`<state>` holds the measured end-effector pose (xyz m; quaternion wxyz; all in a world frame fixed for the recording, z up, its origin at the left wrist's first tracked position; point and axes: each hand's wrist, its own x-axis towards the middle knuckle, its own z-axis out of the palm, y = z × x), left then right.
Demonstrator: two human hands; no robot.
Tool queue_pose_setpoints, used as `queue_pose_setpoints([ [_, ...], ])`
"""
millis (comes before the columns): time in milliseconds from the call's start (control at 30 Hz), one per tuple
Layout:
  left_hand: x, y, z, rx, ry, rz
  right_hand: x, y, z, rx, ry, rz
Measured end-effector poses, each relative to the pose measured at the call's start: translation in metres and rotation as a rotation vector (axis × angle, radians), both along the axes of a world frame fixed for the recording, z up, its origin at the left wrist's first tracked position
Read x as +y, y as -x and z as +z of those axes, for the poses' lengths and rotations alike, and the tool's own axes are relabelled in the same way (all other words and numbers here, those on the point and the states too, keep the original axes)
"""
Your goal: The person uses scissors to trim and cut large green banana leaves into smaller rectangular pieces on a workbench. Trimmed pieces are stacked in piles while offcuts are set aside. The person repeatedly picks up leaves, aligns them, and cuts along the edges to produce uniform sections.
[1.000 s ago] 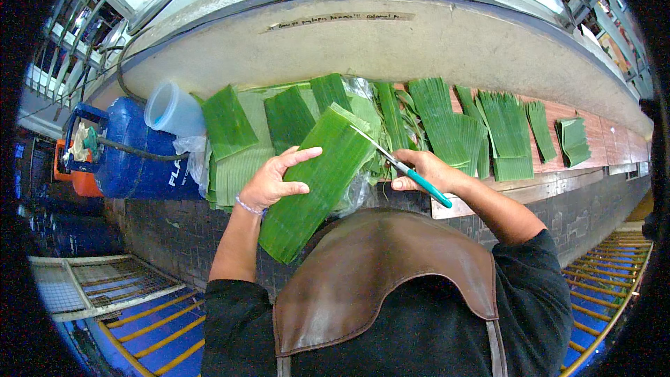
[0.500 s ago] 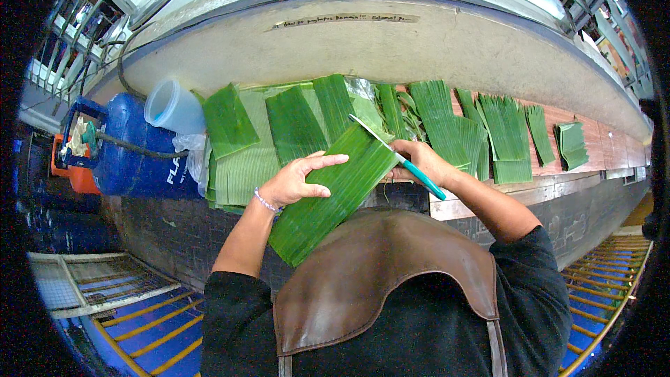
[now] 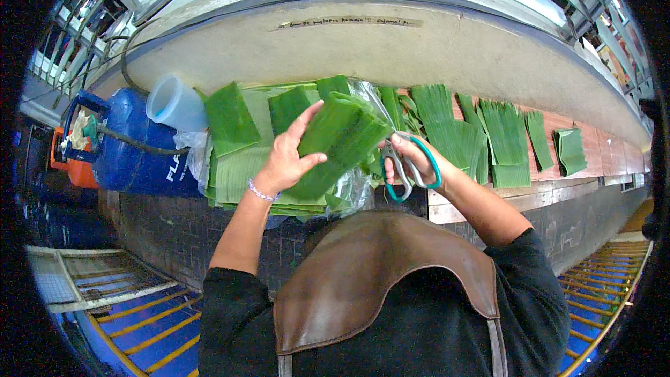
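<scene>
My left hand (image 3: pixel 287 160) holds up a long strip of green banana leaf (image 3: pixel 333 141) at chest height, fingers spread along its left edge. My right hand (image 3: pixel 413 160) grips scissors with teal handles (image 3: pixel 408 167), their blades pointing up against the leaf's right edge. Under the raised leaf lies a stack of cut banana leaves (image 3: pixel 241 167) on clear plastic. A bracelet circles my left wrist. I wear a brown leather apron (image 3: pixel 380 279) over dark sleeves.
More cut leaf pieces (image 3: pixel 502 132) lie in rows along the brick ledge (image 3: pixel 586 167) to the right. A blue gas cylinder (image 3: pixel 132 146) with a hose and a pale plastic jug (image 3: pixel 174 103) stand at the left. A concrete wall (image 3: pixel 419 49) rises behind.
I lifted the leaf off the stack and turned it more upright. My right hand brought the scissors up to its right edge.
</scene>
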<state>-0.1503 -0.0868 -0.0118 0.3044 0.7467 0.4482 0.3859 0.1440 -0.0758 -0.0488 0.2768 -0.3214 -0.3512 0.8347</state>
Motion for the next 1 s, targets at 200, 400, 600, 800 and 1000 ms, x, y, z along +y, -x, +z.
queue_pose_setpoints([
  [200,0.004,-0.014,0.009,-0.137,-0.366,0.069,0.003,0.042,0.024,0.322,0.265,0.186],
  [400,0.005,-0.015,0.007,0.025,-0.579,0.115,0.015,0.065,0.058,0.219,0.138,0.053],
  [600,0.002,-0.008,0.001,-0.453,-0.045,0.298,0.018,0.077,0.067,0.145,-0.009,0.039],
  [800,-0.02,0.007,-0.008,-1.144,0.455,0.001,0.028,0.088,0.065,0.045,-0.295,0.036],
  [1000,-0.018,0.011,-0.012,-0.604,0.211,0.093,0.031,0.092,0.062,-0.237,-0.537,0.14],
])
